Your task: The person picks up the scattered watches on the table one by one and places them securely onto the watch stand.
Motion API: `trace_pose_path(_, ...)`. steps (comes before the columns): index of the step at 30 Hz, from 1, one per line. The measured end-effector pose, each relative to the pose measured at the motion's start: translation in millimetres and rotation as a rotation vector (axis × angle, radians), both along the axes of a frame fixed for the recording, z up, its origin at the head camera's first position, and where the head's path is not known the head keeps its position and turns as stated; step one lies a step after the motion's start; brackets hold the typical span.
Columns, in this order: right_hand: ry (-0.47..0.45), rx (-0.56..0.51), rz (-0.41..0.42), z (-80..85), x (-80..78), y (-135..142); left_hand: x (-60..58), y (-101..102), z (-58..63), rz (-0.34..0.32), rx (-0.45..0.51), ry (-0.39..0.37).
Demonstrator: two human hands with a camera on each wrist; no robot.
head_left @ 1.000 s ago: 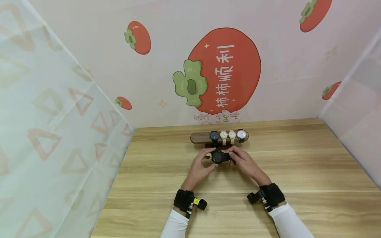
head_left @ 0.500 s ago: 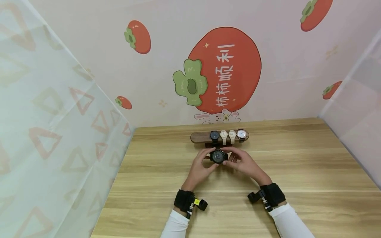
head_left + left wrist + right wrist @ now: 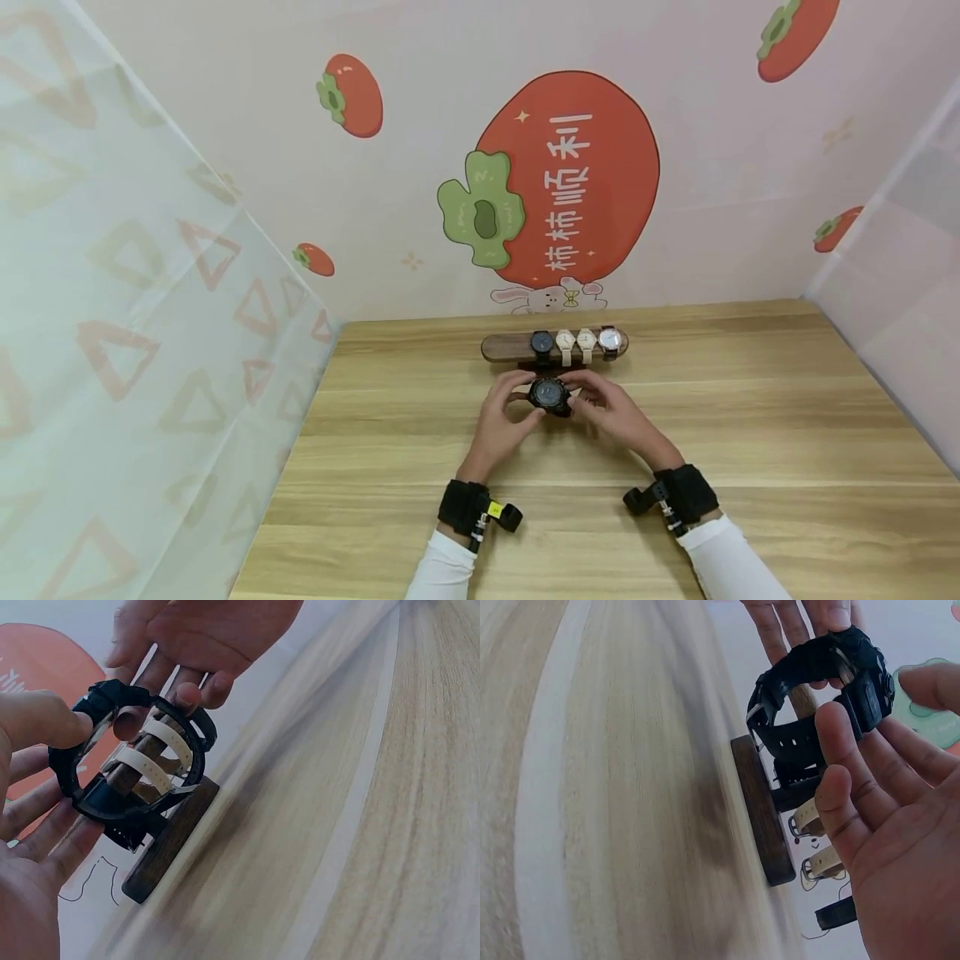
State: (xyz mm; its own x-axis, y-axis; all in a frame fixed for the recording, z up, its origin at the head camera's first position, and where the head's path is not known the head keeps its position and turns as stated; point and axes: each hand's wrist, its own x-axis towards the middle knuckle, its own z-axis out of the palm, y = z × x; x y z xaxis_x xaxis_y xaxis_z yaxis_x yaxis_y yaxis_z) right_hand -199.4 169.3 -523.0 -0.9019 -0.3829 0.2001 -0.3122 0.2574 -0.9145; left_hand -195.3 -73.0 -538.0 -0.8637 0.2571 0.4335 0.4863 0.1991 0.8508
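A black wristwatch (image 3: 549, 395) is held between my two hands in front of a wooden watch stand (image 3: 501, 347). Its dial faces up toward the head camera, and the strap forms a closed loop in the left wrist view. My left hand (image 3: 497, 427) pinches the case side, thumb on one edge and fingers on the other. From the right, my right hand (image 3: 619, 422) holds it, with curled fingertips (image 3: 834, 727) against the strap and case back. Through the loop of the black wristwatch (image 3: 196, 761), the stand's pale straps appear behind.
On the stand's right part sit a dark watch (image 3: 541, 342), two cream watches (image 3: 575, 342) and a silver-cased watch (image 3: 610, 339). The stand's dark base (image 3: 761, 814) rests on the wood-grain table (image 3: 375, 467). Behind it rises a wall printed with persimmons (image 3: 570, 175).
My right hand has shifted from the strap's right end onto the watch, fingers now around its near side. The watch has turned and tilted slightly. My left hand has kept its grip.
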Motion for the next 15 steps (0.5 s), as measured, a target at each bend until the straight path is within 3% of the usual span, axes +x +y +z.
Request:
trace_pose_path(7, -0.006, -0.019, -0.053, 0.3, 1.7, 2.3, -1.7, 1.1, -3.7, -0.021, 0.144, 0.002)
trace_pose_path(15, -0.027, -0.044, -0.074, 2.1, 3.3, 0.7, -0.2, 1.7, -3.4, -0.011, 0.169, 0.001)
